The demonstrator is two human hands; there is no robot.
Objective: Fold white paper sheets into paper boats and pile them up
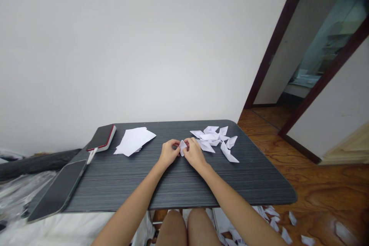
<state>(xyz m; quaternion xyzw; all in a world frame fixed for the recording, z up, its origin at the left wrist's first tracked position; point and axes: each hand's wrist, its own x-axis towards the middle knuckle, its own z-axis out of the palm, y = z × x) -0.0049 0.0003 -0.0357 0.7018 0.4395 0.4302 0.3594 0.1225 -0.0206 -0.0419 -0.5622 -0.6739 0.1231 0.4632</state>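
Between my two hands, over the middle of the dark table (129, 184), is a small piece of folded white paper (182, 147) with a pointed top. My left hand (169, 152) grips its left edge, fingers curled in. On the other edge my right hand (194, 152) pinches the paper with thumb and fingers. Close to the right hand lies a loose pile of folded paper pieces (210, 137), pointed at their ends. Left of my hands, a stack of flat white paper sheets (134, 141) rests fanned out unevenly.
A phone (59, 188) lies at the table's left edge, joined by a white cable (91, 155) to a black, red-edged power bank (100, 137). More folded papers (271, 212) are scattered on the wooden floor (325, 200) at right. A white wall (144, 46) stands behind the table.
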